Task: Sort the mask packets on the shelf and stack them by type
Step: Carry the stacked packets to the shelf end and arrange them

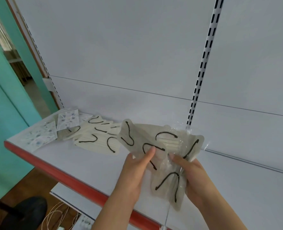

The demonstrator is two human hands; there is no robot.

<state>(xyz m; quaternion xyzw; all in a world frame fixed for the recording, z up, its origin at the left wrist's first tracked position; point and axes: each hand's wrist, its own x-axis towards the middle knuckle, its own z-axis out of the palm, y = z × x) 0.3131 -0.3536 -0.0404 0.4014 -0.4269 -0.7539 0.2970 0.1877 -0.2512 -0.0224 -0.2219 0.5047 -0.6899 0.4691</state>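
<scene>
Your left hand (135,165) and right hand (194,173) both pinched a fan of about four cream packets (164,146) above the shelf (81,163). Sorting looked half done: roughly four more cream packets (96,138) and three patterned packets (54,128) lay loosely grouped, unstacked, at its far left corner.

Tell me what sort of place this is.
Probably a shop or stockroom. A white display shelf with a red front edge hangs on slotted uprights before bare back panels, and wrapped mask packets lie on it while both hands sort more.
</scene>
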